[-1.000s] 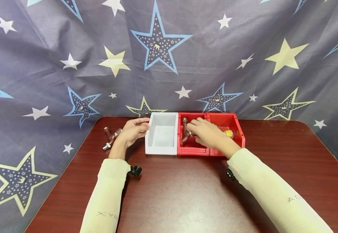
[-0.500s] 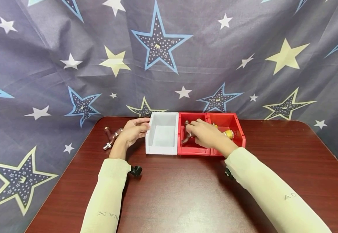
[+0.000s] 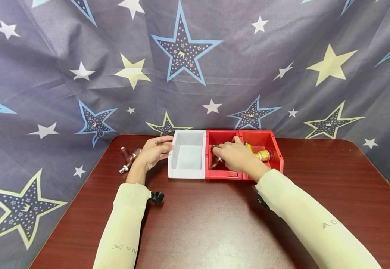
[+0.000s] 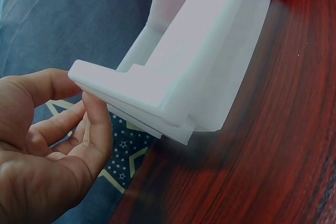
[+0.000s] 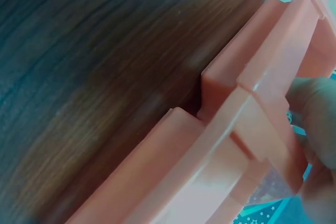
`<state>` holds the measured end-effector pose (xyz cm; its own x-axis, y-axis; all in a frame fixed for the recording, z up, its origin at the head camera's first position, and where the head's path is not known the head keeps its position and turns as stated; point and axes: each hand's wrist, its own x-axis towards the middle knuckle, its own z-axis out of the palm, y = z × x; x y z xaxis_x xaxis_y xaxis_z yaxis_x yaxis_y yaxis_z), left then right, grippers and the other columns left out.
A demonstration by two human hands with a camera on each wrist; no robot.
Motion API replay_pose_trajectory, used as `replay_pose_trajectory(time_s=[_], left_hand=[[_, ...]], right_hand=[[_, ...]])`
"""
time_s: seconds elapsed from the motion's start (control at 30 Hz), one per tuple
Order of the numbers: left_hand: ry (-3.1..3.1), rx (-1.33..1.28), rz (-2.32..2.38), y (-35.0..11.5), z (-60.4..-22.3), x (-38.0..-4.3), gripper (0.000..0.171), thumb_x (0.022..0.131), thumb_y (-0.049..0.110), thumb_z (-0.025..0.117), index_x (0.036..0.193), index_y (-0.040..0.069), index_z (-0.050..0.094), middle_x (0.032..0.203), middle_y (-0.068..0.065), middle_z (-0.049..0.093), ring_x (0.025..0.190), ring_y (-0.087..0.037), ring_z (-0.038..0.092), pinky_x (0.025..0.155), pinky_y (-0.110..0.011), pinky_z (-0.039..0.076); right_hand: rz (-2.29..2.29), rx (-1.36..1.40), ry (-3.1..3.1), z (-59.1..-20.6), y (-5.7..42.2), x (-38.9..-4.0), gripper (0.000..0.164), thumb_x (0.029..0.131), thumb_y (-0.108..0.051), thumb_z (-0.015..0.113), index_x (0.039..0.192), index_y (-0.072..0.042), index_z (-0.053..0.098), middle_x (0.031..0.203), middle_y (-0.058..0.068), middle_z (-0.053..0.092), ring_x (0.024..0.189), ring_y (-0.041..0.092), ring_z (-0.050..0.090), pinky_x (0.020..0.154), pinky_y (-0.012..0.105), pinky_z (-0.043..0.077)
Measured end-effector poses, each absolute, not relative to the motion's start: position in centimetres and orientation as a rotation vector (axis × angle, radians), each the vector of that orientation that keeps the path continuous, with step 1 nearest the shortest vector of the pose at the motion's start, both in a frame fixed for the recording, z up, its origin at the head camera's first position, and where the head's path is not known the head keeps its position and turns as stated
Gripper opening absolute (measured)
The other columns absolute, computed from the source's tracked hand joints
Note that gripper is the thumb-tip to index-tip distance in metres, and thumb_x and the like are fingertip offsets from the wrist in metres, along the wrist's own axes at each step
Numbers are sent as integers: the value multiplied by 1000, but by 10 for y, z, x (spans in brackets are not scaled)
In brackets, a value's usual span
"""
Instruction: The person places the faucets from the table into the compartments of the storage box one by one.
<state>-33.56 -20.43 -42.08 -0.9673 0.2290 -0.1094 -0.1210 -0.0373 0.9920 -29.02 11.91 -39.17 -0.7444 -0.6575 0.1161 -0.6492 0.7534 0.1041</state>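
Observation:
My right hand (image 3: 236,155) reaches into the middle red bin (image 3: 223,174) and grips a brown water tap (image 3: 215,163), whose curved spout shows below the fingers. The hand covers the rest of the tap. In the right wrist view, the fingers (image 5: 320,124) curl down over the red bin's inner side. My left hand (image 3: 152,152) is at the left wall of the white bin (image 3: 186,174), its fingertips touching the rim. In the left wrist view, the fingers (image 4: 97,119) meet the outer corner of that bin from outside.
A yellow brass tap (image 3: 263,155) lies in the right red bin (image 3: 277,160). Another brown tap (image 3: 129,158) with a silver nozzle is on the wooden table (image 3: 198,220), left of my left hand. A star-patterned cloth (image 3: 195,101) hangs behind the three joined bins.
My right hand has moved slightly down with the tap, deeper into the middle red bin. More of the yellow tap shows now. The left hand stays on the white bin.

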Motion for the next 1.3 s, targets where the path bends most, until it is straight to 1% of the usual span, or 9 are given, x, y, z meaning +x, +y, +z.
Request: replay_pose_trajectory(time_s=[0.1,0.17,0.27,0.33,0.4,0.83,1.0,1.2,1.3], left_hand=[[1998,112,2095,-204,-420,-335,52,94,-6,61,145,-5,50,108,-12,69,78,-10,65,74,-27,57],[2001,112,2094,-204,-420,-335,52,94,-6,61,145,-5,51,108,-11,69,78,-10,65,74,-27,57],[2001,113,2094,-204,-419,-335,52,94,-6,61,145,-5,50,107,-10,69,78,-10,65,74,-27,57],[1996,114,2095,-204,-418,-335,52,94,-6,61,145,-6,50,107,-9,70,78,-10,66,74,-27,57],[1992,115,2095,-203,-418,-334,53,94,-6,61,145,-6,50,106,-8,70,78,-10,66,74,-27,57],[1981,106,2111,-205,-421,-336,52,94,-7,61,145,-5,51,111,-13,69,78,-10,66,74,-27,57],[1986,102,2109,-205,-421,-336,52,94,-6,62,144,-5,51,110,-12,70,78,-10,66,72,-26,57],[1988,110,2103,-204,-420,-335,51,94,-6,62,144,-4,51,109,-10,70,77,-10,65,73,-27,57],[1982,115,2103,-204,-420,-335,52,94,-6,61,145,-5,51,108,-9,70,78,-10,66,74,-28,57]], right_hand=[[-110,1044,-2802,-393,118,-291,30,86,-8,77,113,-17,67,111,4,73,101,27,68,90,51,37],[-108,1034,-2807,-394,117,-291,29,86,-8,76,112,-17,67,111,3,74,100,27,69,100,56,35],[-100,1012,-2826,-394,117,-290,25,87,-6,75,107,-17,66,106,3,74,98,26,70,114,67,23],[-82,1000,-2843,-394,117,-290,23,87,-4,74,105,-17,65,103,3,74,97,26,71,117,71,13],[-76,992,-2858,-394,117,-290,23,88,-3,74,105,-16,65,102,3,74,97,26,71,118,71,9],[-58,955,-2900,-394,115,-291,30,86,-3,76,111,-15,66,108,7,74,105,28,70,116,70,19],[-70,936,-2943,-394,113,-292,31,85,-6,77,112,-14,65,112,8,73,109,28,69,116,70,18],[-101,917,-2969,-395,111,-292,46,87,-7,77,129,-13,62,128,9,70,113,30,68,118,70,13],[-107,906,-2978,-395,110,-292,49,87,-8,77,133,-13,61,130,10,69,115,31,68,118,70,11]])
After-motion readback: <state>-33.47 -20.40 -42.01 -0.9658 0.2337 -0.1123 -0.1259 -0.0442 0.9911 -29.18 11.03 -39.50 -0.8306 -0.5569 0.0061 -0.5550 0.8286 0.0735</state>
